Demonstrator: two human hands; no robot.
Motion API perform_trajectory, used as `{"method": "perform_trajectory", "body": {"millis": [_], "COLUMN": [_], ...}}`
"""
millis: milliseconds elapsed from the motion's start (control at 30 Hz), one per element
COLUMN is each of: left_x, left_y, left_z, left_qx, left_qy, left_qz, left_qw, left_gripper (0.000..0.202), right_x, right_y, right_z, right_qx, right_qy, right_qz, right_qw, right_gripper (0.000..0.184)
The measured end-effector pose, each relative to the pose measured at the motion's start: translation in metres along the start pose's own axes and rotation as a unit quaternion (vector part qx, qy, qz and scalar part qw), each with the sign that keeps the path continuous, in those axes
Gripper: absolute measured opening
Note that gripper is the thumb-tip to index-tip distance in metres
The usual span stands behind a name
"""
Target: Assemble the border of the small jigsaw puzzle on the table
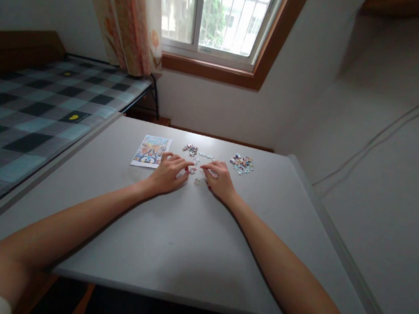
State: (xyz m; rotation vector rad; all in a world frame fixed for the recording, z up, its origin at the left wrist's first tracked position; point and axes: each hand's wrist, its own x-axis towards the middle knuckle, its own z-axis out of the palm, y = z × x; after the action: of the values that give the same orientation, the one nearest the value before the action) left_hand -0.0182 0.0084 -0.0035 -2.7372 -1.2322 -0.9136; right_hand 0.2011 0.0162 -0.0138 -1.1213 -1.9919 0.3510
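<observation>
My left hand [171, 174] rests over the table just right of a printed picture sheet [145, 156], its fingers apart. Its index fingertip and thumb are beside a few small jigsaw puzzle pieces [192, 170], and I see nothing gripped. Facing it from the right, my right hand [221, 180] has its index finger stretched toward the same pieces. Some puzzle pieces [214, 174] show among its fingers, partly hidden by them. Between and slightly below the hands lies a small puzzle piece cluster [197, 181]. A short joined row of pieces [206, 155] lies just beyond.
One loose pile of puzzle pieces [242, 164] lies right of my right hand, and a darker pile [190, 149] sits beyond the left. The white table [170, 243] stands beside a bed with a checked cover [62, 96]. A window [224, 18] is ahead.
</observation>
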Motion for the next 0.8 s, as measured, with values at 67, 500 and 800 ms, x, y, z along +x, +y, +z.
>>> {"method": "perform_trajectory", "body": {"millis": [67, 500, 800], "left_x": [0.0, -0.001, -0.001], "left_y": [-0.001, 0.008, 0.008], "left_z": [0.001, -0.009, -0.008], "left_qx": [0.003, -0.032, -0.049], "left_qy": [0.002, -0.059, -0.112], "left_qz": [-0.002, 0.145, 0.153], "left_qw": [1.0, 0.987, 0.981], "left_gripper": [0.028, 0.024, 0.031], "right_x": [-0.001, -0.012, -0.014], "right_y": [0.001, 0.014, -0.002], "right_z": [0.0, -0.013, -0.014], "right_qx": [-0.006, 0.047, 0.006], "right_qy": [0.01, 0.059, 0.026], "right_qz": [0.007, 0.068, 0.056], "right_qw": [1.0, 0.995, 0.998], "right_gripper": [0.022, 0.023, 0.022]}}
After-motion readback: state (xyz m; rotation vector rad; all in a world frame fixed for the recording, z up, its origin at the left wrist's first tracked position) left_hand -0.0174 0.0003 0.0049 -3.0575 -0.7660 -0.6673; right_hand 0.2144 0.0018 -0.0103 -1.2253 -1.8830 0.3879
